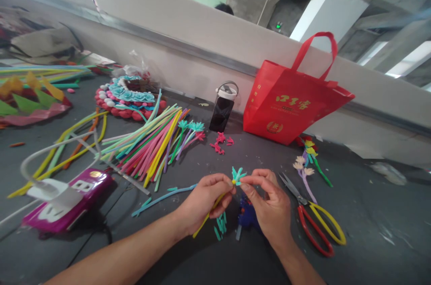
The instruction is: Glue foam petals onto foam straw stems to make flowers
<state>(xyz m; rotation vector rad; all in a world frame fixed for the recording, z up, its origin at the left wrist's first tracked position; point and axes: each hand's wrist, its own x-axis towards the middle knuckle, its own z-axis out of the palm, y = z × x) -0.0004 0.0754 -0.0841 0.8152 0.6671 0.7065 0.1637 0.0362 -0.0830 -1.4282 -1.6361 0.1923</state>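
My left hand is closed on a yellow pipe cleaner, its stem slanting down below the fingers. Teal petals fan out from the stem's top. From the other side my right hand pinches one of these petals between thumb and forefinger. Under the hands lie short teal pipe cleaner pieces. A dark blue object is largely covered by my right hand, so its kind is unclear. Just right of that hand, scissors with one red and one yellow handle lie with blades slightly apart.
A pile of coloured pipe cleaners spreads to the left, near a purple power strip with a white plug. Behind stand a bottle and a red bag. Finished flowers lie at right; pink pieces are mid-table.
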